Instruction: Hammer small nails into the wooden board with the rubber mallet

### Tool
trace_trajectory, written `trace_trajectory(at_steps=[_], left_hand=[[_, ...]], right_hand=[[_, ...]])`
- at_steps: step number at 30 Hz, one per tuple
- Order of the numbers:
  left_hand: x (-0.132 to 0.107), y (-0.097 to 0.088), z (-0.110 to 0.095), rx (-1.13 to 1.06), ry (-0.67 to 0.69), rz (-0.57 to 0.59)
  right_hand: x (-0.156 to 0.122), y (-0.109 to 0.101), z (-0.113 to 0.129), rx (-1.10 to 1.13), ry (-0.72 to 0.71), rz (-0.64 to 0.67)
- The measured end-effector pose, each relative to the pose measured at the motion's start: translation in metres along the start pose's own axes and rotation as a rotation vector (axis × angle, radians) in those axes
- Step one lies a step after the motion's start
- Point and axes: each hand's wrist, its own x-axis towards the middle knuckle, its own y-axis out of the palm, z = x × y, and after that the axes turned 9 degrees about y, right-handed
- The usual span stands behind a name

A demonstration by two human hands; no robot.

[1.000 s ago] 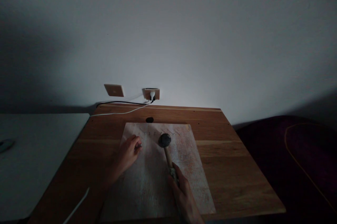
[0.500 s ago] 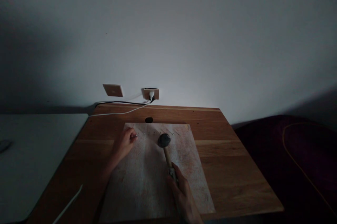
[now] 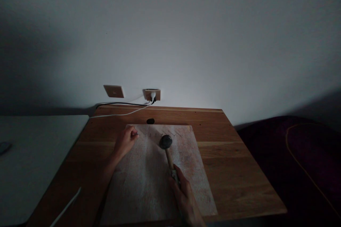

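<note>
Left hand (image 3: pixel 124 141) has shifted toward the board's corner between 10 and 11 o'clock; clock positions are read from the centre of the board (image 3: pixel 146 188), 12 being the wall side. Its thumb and fingers are together, clamped on a small shiny item (image 3: pixel 137 133) too small to identify.

Surroundings: the board lies on a wooden table (image 3: pixel 237 177). A dark hole (image 3: pixel 150 121) in the table sits near 12, just beyond the board. White surface (image 3: pixel 39 170) at 9 o'clock, carrying a dark item (image 3: pixel 4 147); dark purple covering (image 3: pixel 269 149) at 3; white strip (image 3: pixel 65 207) between 8 and 9. The mallet (image 3: pixel 166 142) obstructs the view of part of the board, with its head just past 12 and its handle directed toward 5. Right hand (image 3: pixel 186 198), at 4, is closed around the handle. Whether the mallet head touches the board cannot be told.

Count: one mallet; one board; two wall plates (image 3: pixel 114 91), at 11 and 12; one white plug (image 3: pixel 152 95), in the 12 o'clock plate; at least six thin pins (image 3: pixel 145 134), in a row from 11 to 1 near the far edge.

Differences: the shiny item has travelled with the left hand; the white strip has shifted toward 9; the mallet and right hand keep practically the same place over the board.
</note>
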Motion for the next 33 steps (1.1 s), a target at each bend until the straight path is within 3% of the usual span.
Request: trace_trajectory(at_steps=[8, 14, 33], left_hand=[[0.007, 0.004, 0.0, -0.002, -0.002, -0.03], [0.006, 0.002, 0.0, -0.029, 0.02, -0.023], [-0.009, 0.0, -0.011, -0.061, 0.151, -0.036]], right_hand=[[-0.007, -0.003, 0.012, -0.022, 0.019, 0.036], [-0.006, -0.003, 0.009, -0.045, 0.065, 0.019], [-0.001, -0.001, 0.003, -0.026, 0.01, 0.007]])
